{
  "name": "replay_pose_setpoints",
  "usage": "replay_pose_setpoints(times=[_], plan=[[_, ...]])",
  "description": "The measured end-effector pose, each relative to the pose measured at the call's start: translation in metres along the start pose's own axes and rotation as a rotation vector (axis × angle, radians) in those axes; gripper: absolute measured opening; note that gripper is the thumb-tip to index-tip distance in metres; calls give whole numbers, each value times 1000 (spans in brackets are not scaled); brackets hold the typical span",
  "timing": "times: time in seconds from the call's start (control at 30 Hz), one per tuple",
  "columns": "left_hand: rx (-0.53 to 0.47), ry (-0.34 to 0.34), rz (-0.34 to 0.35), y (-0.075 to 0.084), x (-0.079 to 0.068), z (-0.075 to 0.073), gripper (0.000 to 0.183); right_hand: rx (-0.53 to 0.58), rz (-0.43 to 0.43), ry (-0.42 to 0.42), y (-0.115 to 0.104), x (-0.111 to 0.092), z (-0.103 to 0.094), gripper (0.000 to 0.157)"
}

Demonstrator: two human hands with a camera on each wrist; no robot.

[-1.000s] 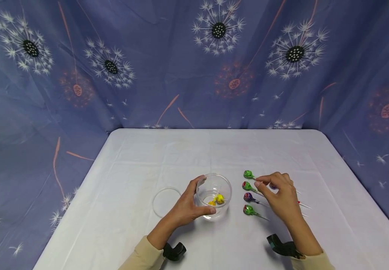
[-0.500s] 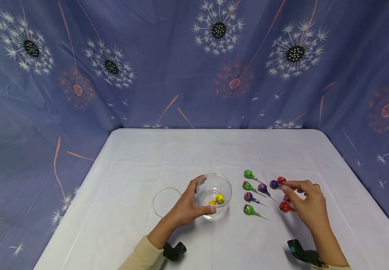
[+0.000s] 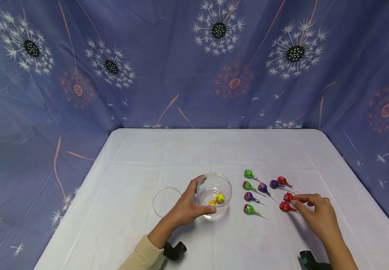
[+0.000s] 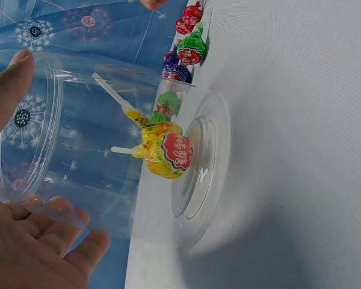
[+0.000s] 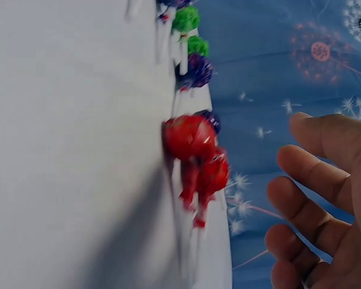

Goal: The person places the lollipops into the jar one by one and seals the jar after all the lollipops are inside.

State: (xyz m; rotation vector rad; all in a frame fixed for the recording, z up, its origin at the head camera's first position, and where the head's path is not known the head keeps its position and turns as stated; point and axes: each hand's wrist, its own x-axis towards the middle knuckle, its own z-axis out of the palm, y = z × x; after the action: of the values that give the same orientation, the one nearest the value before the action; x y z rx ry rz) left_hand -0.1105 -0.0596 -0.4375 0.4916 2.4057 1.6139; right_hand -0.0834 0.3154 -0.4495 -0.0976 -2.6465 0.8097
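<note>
My left hand point(image 3: 186, 208) grips a clear plastic cup point(image 4: 96, 150), thumb on one side and fingers on the other. The cup stands upright on the table and holds yellow-wrapped lollipops point(image 4: 168, 153), at least two by their sticks. My right hand point(image 3: 319, 214) hovers just beside two red lollipops point(image 5: 189, 137) lying close together. In the right wrist view its fingers are spread apart and nothing lies between them. A third red lollipop point(image 3: 282, 180) lies farther back, beside a purple lollipop point(image 3: 274, 184).
Between the cup and my right hand lie green lollipops point(image 3: 249, 210) and purple lollipops point(image 3: 248, 196), sticks toward the right. A clear round rim, perhaps a lid point(image 3: 165, 187), lies left of the cup. The white-covered table point(image 3: 140, 150) meets a blue dandelion-patterned curtain point(image 3: 167, 67).
My right hand has moved right and nearer to me, from above the green lollipops, past the purple one, to the red ones. The left hand and cup have stayed still.
</note>
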Motion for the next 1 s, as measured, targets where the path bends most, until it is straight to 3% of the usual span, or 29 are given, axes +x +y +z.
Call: replay_pose_setpoints(times=[0.47, 1.0], plan=[[-1, 3, -9, 0, -1, 0, 95, -65, 11, -70, 22, -12, 4, 21], [7, -1, -14, 2, -1, -1, 95, -85, 101, -191, 36, -14, 10, 20]])
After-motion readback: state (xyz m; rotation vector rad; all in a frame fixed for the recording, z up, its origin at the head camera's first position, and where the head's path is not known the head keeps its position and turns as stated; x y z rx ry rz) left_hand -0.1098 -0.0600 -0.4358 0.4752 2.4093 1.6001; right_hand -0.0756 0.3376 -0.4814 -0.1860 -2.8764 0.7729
